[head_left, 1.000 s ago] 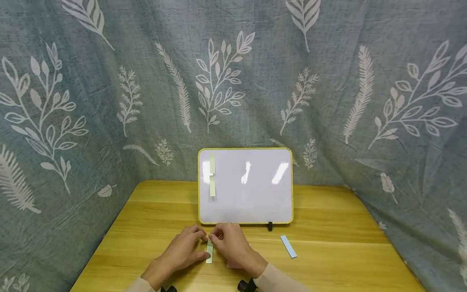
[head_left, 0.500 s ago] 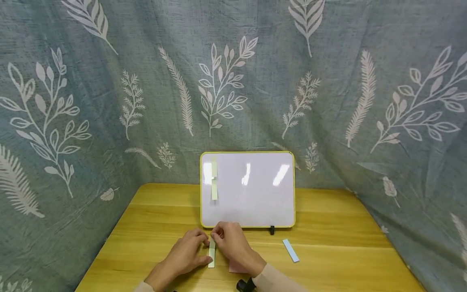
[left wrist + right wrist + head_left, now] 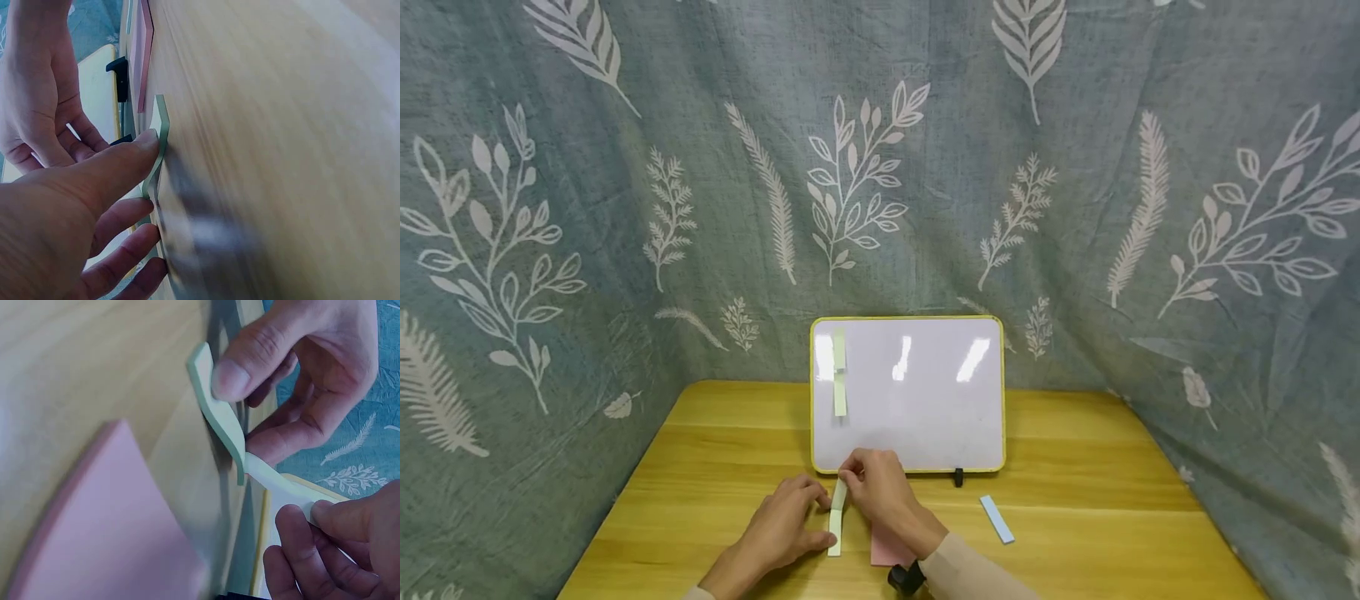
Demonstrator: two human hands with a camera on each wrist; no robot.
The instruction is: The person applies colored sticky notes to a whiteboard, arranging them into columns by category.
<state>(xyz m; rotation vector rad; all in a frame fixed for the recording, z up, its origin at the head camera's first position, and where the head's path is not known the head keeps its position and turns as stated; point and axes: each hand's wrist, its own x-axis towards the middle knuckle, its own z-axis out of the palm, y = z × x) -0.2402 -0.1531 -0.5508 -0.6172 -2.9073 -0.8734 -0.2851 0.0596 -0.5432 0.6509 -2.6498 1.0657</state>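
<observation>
A narrow pale green sticky-note pad (image 3: 835, 537) lies on the table, pointing away from me. My left hand (image 3: 778, 521) holds it between the thumb on its near part and a finger by its far end; in the right wrist view the pad (image 3: 217, 412) looks bent. Pinched between the thumb and finger of my right hand (image 3: 880, 492) is the free end of the top sticky note (image 3: 275, 478), lifted off the pad and stretching toward the whiteboard. Where the note joins the pad, the left fingertips partly cover it.
A whiteboard (image 3: 917, 425) with a yellow frame stands behind my hands, bearing two green sticky notes (image 3: 839, 396) at its left. A pink pad (image 3: 889, 548) lies under my right forearm. Farther right is a narrow light blue pad (image 3: 997, 519). A patterned curtain (image 3: 880, 167) encloses the table.
My right hand has drawn the note's end slightly up and away from the pad, so more of the strip shows. The left hand has stayed on the pad. The head view has shifted a little.
</observation>
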